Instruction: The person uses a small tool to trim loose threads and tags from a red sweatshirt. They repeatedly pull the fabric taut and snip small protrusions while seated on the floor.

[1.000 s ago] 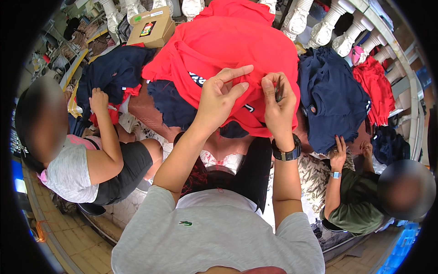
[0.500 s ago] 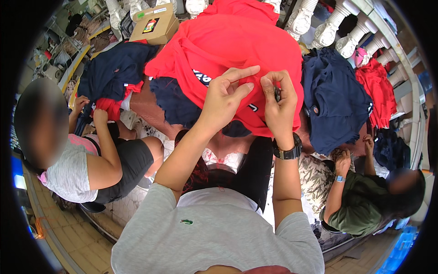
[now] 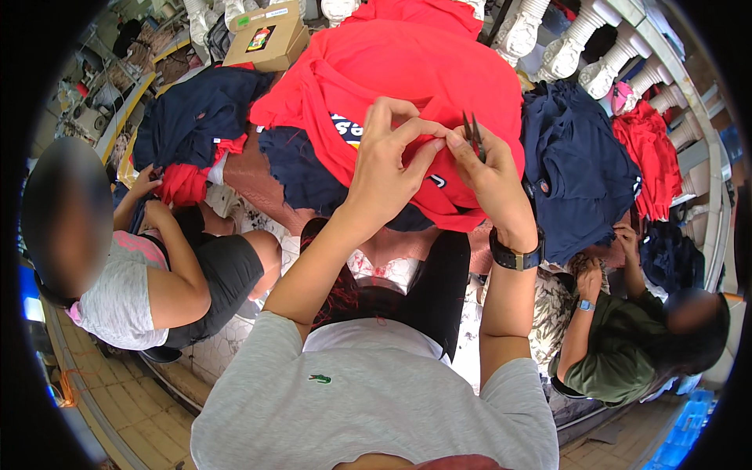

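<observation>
A large red garment (image 3: pixel 439 70) with white lettering on a dark patch lies heaped in front of me. Over it, my left hand (image 3: pixel 388 160) is closed in a pinch, thumb and forefinger on a raised bit of the red cloth. The fingertips of both hands meet there. In my right hand (image 3: pixel 497 176) is a small pair of thread snips (image 3: pixel 472 133), blades pointing up and away from me. My right thumb presses toward the left fingertips. Dark navy cloth (image 3: pixel 301 172) shows beneath the red garment.
Navy garments (image 3: pixel 576 164) are piled to the right, beside red ones (image 3: pixel 646 157). More navy clothing (image 3: pixel 200 117) and a cardboard box (image 3: pixel 266 35) stand at the far left. One person (image 3: pixel 176 282) sits on my left, another (image 3: pixel 619 337) on my right. White balusters (image 3: pixel 560 55) line the back.
My right hand has turned and shifted right, so the snips' blades now show pointing up. The left fingers have closed, and both hands' fingertips have come together at the red cloth.
</observation>
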The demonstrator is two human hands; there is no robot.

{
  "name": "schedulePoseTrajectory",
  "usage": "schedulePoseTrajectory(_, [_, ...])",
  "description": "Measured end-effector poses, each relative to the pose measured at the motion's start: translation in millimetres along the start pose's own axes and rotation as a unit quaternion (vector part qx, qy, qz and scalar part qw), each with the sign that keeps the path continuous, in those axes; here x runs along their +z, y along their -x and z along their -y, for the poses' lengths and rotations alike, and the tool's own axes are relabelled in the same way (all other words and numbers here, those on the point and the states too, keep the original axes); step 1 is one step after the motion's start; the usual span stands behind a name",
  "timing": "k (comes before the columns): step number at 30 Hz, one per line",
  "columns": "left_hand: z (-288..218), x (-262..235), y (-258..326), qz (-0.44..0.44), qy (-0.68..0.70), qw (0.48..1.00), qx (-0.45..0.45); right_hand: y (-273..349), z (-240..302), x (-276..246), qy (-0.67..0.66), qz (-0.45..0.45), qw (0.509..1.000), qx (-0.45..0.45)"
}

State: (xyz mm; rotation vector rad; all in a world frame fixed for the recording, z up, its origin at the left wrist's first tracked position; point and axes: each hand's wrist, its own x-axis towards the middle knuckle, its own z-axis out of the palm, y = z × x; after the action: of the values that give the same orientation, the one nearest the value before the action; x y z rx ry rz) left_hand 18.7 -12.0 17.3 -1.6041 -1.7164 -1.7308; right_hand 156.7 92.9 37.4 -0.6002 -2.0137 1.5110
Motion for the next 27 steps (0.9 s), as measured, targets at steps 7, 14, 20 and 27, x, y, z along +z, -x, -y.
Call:
schedulePoseTrajectory(7, [12.3,-6.9,-4.6,0.033,0.023,0.999,-0.008,5.9,17.9,11.8,0.019,-0.021,0.999,-0.032])
schedulePoseTrajectory(14, [25.4,-13.2,-1.9,0.062,0.131,0.980,-0.139,-9.5,-2.2,0.3,0.107,-0.021,0.978,-0.178])
schedulePoseTrajectory(20, [20.0,-14.6,-3.6,0.075,0.125,0.980,-0.137,-4.0,3.3,2.3,0.228,-0.037,0.950,-0.211])
schedulePoseTrajectory(27, [19.5,-14.2,-5.7,0.078,0.134,0.981,-0.120,-0.3,12.2,8.1,0.315,-0.066,0.914,-0.248])
